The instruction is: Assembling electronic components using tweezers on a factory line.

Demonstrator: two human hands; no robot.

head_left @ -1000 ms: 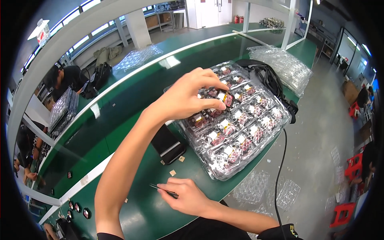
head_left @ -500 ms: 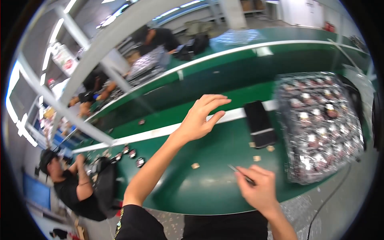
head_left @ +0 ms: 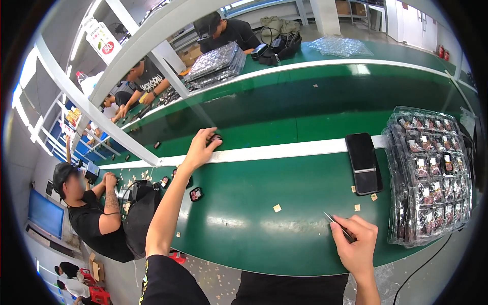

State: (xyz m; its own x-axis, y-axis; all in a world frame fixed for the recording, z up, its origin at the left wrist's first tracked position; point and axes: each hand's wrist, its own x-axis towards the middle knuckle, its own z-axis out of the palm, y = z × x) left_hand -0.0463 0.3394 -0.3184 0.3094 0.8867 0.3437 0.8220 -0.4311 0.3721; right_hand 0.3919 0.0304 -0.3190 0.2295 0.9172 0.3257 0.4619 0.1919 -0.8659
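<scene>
Your left hand [head_left: 202, 148] is narrowed around a small black rounded-square module [head_left: 216, 137] beyond the long white rail [head_left: 284, 150]; whether gripped, cannot tell. Best pinched by its edges, fingers off its face. Further right, your right hand [head_left: 357, 241] holds slim metal tweezers [head_left: 331, 218]; keep their points clear of the stacked clear-plastic trays [head_left: 396, 188].

I hold my left arm [head_left: 170, 213] stretched well forward, left grip [head_left: 201, 148] half-curled; my right grip [head_left: 357, 243] sits lower, pinched, wrist [head_left: 365, 278] below it.
</scene>
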